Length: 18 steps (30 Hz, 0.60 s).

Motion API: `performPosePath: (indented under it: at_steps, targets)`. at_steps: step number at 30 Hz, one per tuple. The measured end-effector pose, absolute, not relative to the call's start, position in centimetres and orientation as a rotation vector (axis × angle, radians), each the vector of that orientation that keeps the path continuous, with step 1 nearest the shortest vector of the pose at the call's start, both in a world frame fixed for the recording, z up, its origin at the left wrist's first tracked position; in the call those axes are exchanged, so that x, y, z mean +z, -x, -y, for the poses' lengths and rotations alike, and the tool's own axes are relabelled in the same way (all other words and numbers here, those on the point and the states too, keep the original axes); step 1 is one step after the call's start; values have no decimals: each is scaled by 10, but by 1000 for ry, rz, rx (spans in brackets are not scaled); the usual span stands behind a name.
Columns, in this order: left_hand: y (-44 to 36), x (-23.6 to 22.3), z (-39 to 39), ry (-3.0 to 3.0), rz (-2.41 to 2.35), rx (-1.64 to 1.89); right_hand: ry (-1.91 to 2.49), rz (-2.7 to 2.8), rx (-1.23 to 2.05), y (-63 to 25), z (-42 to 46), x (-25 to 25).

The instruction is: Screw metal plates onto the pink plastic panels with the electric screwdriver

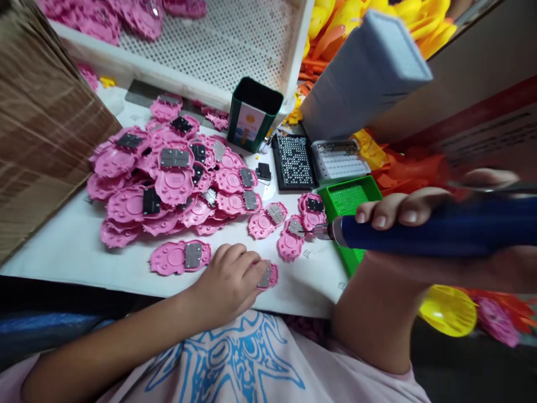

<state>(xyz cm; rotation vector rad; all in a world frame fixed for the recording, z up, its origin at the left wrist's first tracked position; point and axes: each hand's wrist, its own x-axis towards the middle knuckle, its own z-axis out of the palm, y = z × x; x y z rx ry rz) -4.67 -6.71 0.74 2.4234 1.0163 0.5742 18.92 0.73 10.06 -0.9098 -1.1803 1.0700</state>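
My left hand [229,282] rests on the white table near its front edge, fingers curled over a pink plastic part [268,276] with a grey metal plate. My right hand [403,210] is wrapped round a blue electric screwdriver [436,228], held level above the table. Its metal tip [321,230] points left, close to a pink part [291,240] that lies flat. Another pink part [180,256] lies just left of my left hand.
A big heap of pink parts [168,179] covers the table's middle. Behind stand a green cup [254,115], a black screw tray [293,162], a white tray [339,158] and a green tray [350,196]. Cardboard [37,123] stands at left; a perforated white crate [218,39] at back.
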Motion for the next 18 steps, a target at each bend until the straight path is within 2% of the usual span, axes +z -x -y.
performPosePath:
  at_steps: [8,18]
  targets:
    - [60,35,57,-2455,-1316,526,779,1086,1022,-199,-9,79]
    - [62,23,53,-2379,-1546,591,611,1044,1139,-201,-14,66]
